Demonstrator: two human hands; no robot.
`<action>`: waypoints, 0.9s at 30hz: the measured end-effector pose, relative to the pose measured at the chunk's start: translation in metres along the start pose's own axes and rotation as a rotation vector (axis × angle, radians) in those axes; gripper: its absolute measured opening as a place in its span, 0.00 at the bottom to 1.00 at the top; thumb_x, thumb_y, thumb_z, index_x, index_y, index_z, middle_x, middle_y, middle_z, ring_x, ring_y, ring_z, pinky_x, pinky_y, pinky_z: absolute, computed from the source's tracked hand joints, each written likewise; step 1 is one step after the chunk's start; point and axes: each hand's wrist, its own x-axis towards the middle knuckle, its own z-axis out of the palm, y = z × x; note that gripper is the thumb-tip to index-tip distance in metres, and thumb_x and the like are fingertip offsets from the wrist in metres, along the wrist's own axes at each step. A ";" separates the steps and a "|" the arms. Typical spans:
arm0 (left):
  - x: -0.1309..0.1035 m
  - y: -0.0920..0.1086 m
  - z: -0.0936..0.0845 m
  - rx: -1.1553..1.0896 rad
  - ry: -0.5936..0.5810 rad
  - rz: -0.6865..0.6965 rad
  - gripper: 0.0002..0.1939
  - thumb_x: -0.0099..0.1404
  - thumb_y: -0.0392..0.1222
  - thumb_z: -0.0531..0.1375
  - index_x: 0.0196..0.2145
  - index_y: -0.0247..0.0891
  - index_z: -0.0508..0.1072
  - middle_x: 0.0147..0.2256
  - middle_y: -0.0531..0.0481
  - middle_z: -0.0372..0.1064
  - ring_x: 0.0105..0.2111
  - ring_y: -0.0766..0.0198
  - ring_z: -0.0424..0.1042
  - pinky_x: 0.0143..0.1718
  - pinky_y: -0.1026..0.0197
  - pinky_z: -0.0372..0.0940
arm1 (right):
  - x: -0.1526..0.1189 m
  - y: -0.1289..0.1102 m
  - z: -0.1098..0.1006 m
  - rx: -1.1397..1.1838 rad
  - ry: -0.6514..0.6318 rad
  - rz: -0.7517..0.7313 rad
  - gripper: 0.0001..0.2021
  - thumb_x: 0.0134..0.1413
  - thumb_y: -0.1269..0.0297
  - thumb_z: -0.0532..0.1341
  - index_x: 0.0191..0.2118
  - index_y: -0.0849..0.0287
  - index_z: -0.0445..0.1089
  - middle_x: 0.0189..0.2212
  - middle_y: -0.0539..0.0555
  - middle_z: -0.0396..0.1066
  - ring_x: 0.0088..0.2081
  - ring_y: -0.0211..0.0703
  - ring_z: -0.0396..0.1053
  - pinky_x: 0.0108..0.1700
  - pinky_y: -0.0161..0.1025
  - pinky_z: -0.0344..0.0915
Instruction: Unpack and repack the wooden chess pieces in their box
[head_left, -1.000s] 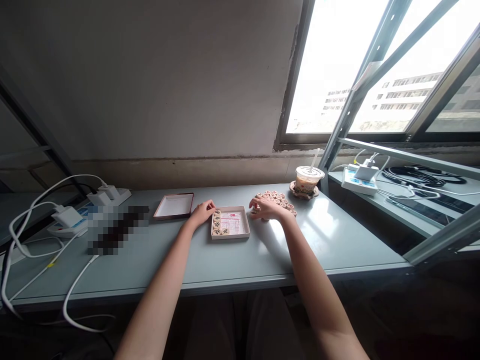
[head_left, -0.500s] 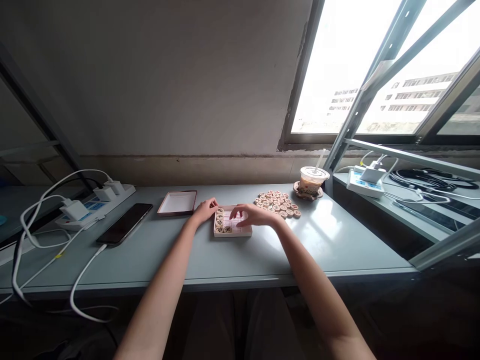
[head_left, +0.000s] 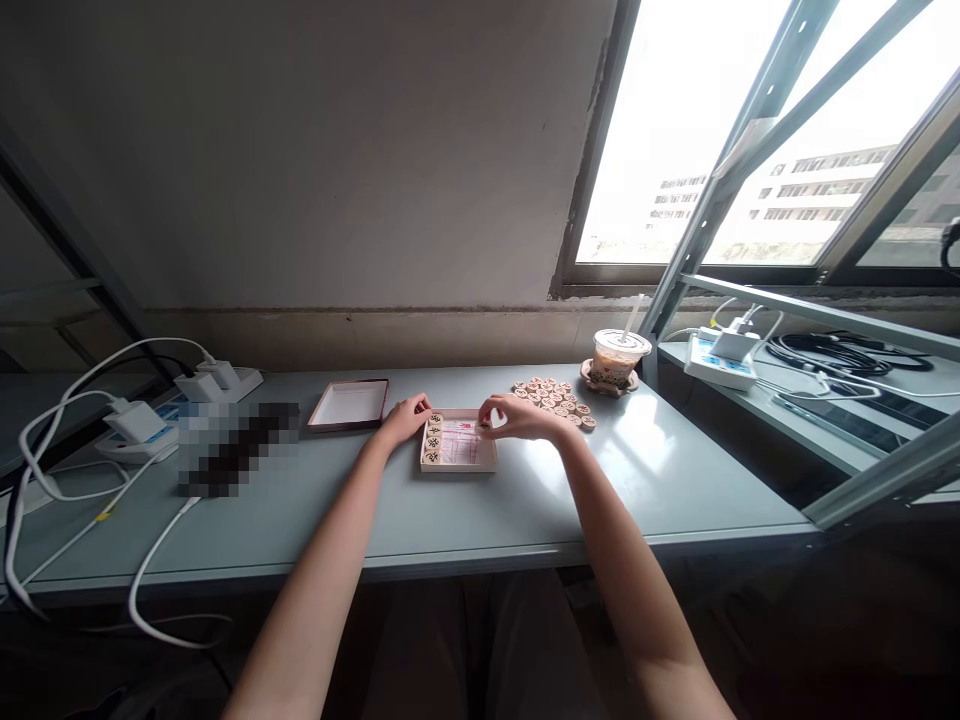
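A shallow white box [head_left: 459, 467] lies on the desk before me. A column of round Chinese chess pieces [head_left: 433, 443] with black characters lines its left side, and a sheet with red print [head_left: 459, 443] covers its floor. My left hand [head_left: 406, 418] grips the box's upper left rim with bent fingers. Over the box's right side, my right hand [head_left: 517, 415] is closed, pinching a chess piece [head_left: 485, 425] that is partly hidden by the fingers. Beyond that hand lies a cluster of pieces with red characters [head_left: 553, 396].
The box lid [head_left: 349, 404] lies inside up at left. A drink cup [head_left: 619, 360] with a straw stands at back right. Power strips [head_left: 244, 383] and white cables [head_left: 142, 560] occupy the left; another strip [head_left: 718, 362] sits on the right shelf.
My right hand has moved slightly up and right, its fingers now pinched together. The piece from the box's lower second column has left its spot. My left hand stays at the rim.
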 end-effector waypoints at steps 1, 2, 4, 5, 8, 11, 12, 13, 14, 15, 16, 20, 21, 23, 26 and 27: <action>0.000 0.000 0.000 -0.002 -0.002 -0.001 0.09 0.57 0.48 0.53 0.28 0.39 0.64 0.31 0.52 0.68 0.32 0.63 0.66 0.32 0.63 0.58 | -0.005 0.005 -0.005 0.014 -0.012 0.062 0.14 0.50 0.55 0.61 0.40 0.56 0.69 0.37 0.54 0.67 0.35 0.39 0.64 0.30 0.32 0.60; 0.000 0.000 0.000 -0.005 -0.002 -0.003 0.09 0.57 0.48 0.53 0.28 0.39 0.64 0.31 0.52 0.68 0.32 0.63 0.66 0.32 0.63 0.58 | -0.009 0.009 -0.009 0.020 -0.031 0.122 0.14 0.50 0.55 0.60 0.40 0.57 0.69 0.36 0.54 0.67 0.33 0.38 0.64 0.28 0.32 0.59; 0.000 0.001 0.000 -0.008 -0.003 -0.007 0.09 0.57 0.47 0.53 0.27 0.39 0.63 0.30 0.52 0.68 0.32 0.63 0.66 0.32 0.63 0.58 | -0.015 0.016 -0.013 -0.011 -0.054 0.214 0.14 0.49 0.57 0.60 0.40 0.57 0.68 0.35 0.54 0.66 0.31 0.38 0.64 0.26 0.31 0.59; 0.000 0.001 0.000 -0.009 -0.002 -0.008 0.08 0.57 0.47 0.53 0.27 0.39 0.63 0.30 0.52 0.67 0.32 0.63 0.66 0.32 0.63 0.57 | -0.016 0.019 -0.013 -0.044 -0.054 0.231 0.13 0.48 0.59 0.61 0.40 0.57 0.67 0.34 0.54 0.66 0.31 0.38 0.64 0.26 0.31 0.59; -0.001 0.002 -0.001 -0.013 -0.001 -0.009 0.08 0.57 0.46 0.53 0.27 0.39 0.64 0.31 0.52 0.68 0.32 0.63 0.66 0.32 0.63 0.58 | -0.012 0.023 -0.009 -0.133 -0.030 0.203 0.14 0.45 0.64 0.62 0.41 0.56 0.67 0.35 0.53 0.67 0.33 0.38 0.65 0.28 0.31 0.59; -0.002 0.004 -0.001 -0.009 -0.004 -0.014 0.07 0.57 0.45 0.53 0.27 0.39 0.64 0.31 0.52 0.68 0.32 0.63 0.66 0.32 0.63 0.58 | -0.007 0.026 -0.006 -0.214 -0.009 0.189 0.09 0.48 0.69 0.60 0.38 0.56 0.70 0.36 0.53 0.68 0.33 0.39 0.66 0.29 0.31 0.59; -0.003 0.005 -0.002 -0.008 -0.005 -0.016 0.07 0.57 0.45 0.53 0.27 0.39 0.64 0.31 0.52 0.68 0.32 0.63 0.66 0.32 0.63 0.58 | -0.007 0.028 -0.006 -0.254 0.009 0.207 0.08 0.48 0.71 0.59 0.36 0.56 0.71 0.35 0.54 0.69 0.34 0.40 0.67 0.30 0.32 0.59; -0.003 0.005 -0.002 -0.007 -0.006 -0.018 0.07 0.57 0.45 0.53 0.27 0.39 0.64 0.31 0.52 0.68 0.31 0.63 0.66 0.32 0.63 0.58 | -0.007 0.031 -0.007 -0.295 0.034 0.240 0.07 0.48 0.73 0.59 0.34 0.57 0.71 0.34 0.54 0.70 0.35 0.41 0.67 0.32 0.33 0.60; -0.003 0.005 -0.002 -0.008 -0.007 -0.019 0.07 0.57 0.45 0.53 0.27 0.39 0.64 0.31 0.52 0.68 0.31 0.63 0.66 0.32 0.63 0.58 | -0.008 0.034 -0.008 -0.324 0.057 0.276 0.07 0.47 0.74 0.59 0.33 0.58 0.72 0.33 0.55 0.70 0.36 0.43 0.67 0.34 0.34 0.60; -0.003 0.005 -0.002 -0.011 -0.008 -0.018 0.08 0.57 0.46 0.53 0.27 0.39 0.64 0.31 0.52 0.68 0.31 0.63 0.66 0.32 0.63 0.58 | -0.008 0.037 -0.008 -0.331 0.073 0.298 0.07 0.47 0.74 0.60 0.34 0.59 0.72 0.33 0.55 0.70 0.37 0.44 0.67 0.36 0.35 0.61; -0.003 0.005 -0.002 -0.013 -0.005 -0.015 0.08 0.57 0.46 0.53 0.27 0.39 0.64 0.31 0.52 0.68 0.31 0.63 0.66 0.32 0.63 0.58 | -0.008 0.038 -0.009 -0.317 0.086 0.295 0.07 0.48 0.73 0.60 0.35 0.59 0.72 0.34 0.56 0.70 0.37 0.44 0.67 0.37 0.36 0.61; 0.000 0.000 0.000 -0.035 0.004 0.012 0.09 0.56 0.47 0.54 0.27 0.39 0.65 0.30 0.52 0.68 0.31 0.63 0.66 0.32 0.63 0.59 | 0.003 0.028 0.004 -0.179 0.215 0.057 0.08 0.56 0.67 0.58 0.41 0.58 0.70 0.39 0.55 0.69 0.41 0.42 0.66 0.42 0.37 0.62; 0.000 -0.001 0.000 -0.048 -0.006 0.021 0.09 0.56 0.47 0.54 0.27 0.39 0.66 0.30 0.52 0.68 0.31 0.62 0.66 0.32 0.63 0.59 | 0.008 0.021 0.010 -0.183 0.260 -0.008 0.09 0.56 0.67 0.58 0.43 0.58 0.70 0.40 0.55 0.69 0.42 0.42 0.65 0.43 0.37 0.62; 0.001 -0.002 0.000 -0.082 -0.044 0.042 0.10 0.55 0.48 0.55 0.27 0.39 0.68 0.30 0.52 0.69 0.32 0.62 0.67 0.34 0.62 0.61 | 0.017 0.006 0.025 -0.248 0.282 -0.124 0.11 0.56 0.68 0.59 0.46 0.57 0.69 0.43 0.55 0.68 0.46 0.43 0.64 0.45 0.39 0.61; 0.000 -0.001 0.000 -0.126 -0.087 0.067 0.12 0.54 0.49 0.56 0.28 0.38 0.70 0.30 0.51 0.69 0.33 0.61 0.67 0.37 0.62 0.62 | 0.026 -0.011 0.046 -0.380 0.200 -0.240 0.15 0.56 0.67 0.61 0.49 0.56 0.68 0.45 0.57 0.67 0.46 0.45 0.64 0.44 0.39 0.60; -0.001 -0.001 -0.001 -0.135 -0.093 0.071 0.12 0.54 0.49 0.56 0.27 0.38 0.70 0.31 0.51 0.69 0.34 0.61 0.68 0.38 0.61 0.62 | 0.028 -0.014 0.051 -0.417 0.189 -0.248 0.16 0.56 0.66 0.61 0.51 0.56 0.67 0.44 0.57 0.68 0.45 0.45 0.65 0.43 0.39 0.60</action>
